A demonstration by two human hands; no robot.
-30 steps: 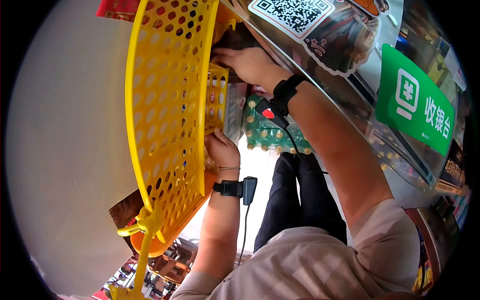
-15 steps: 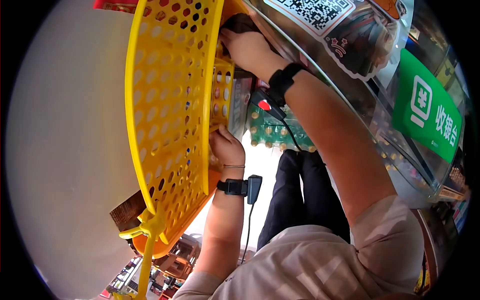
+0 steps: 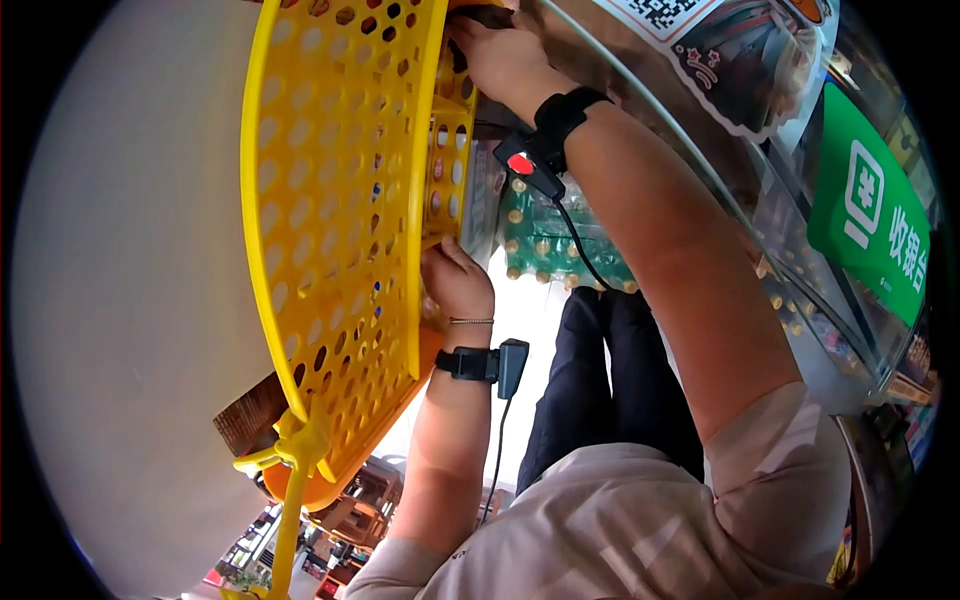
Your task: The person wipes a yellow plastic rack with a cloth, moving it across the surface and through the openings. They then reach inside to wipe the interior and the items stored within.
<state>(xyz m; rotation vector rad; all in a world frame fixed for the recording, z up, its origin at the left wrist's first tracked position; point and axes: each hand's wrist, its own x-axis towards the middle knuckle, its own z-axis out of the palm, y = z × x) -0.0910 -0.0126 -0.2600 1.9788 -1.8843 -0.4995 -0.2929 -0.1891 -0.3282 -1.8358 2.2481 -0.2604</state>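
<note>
A yellow plastic rack (image 3: 335, 200) with rows of round holes fills the left and centre of the view. At its lower right edge is my left hand (image 3: 460, 285), thumb up against the plastic and fingers curled behind the edge, partly hidden. Higher up, my right hand (image 3: 500, 60) reaches to the rack's upper right edge. Its fingers are bent beside a dark thing (image 3: 485, 16), whose kind I cannot make out. A smaller yellow holed panel (image 3: 446, 170) sits between the two hands. Both wrists wear black straps with cabled devices.
On the floor stand wrapped packs of green bottles (image 3: 560, 240). To the right is a glass counter (image 3: 680, 165) with a green sign (image 3: 870, 200). A yellow post (image 3: 290, 520) joins the rack at lower left. A pale wall (image 3: 130, 270) lies at left.
My right hand has shifted slightly up along the rack's edge, and less of the dark thing shows. My left hand stays at the lower edge. The whole view has shifted a little.
</note>
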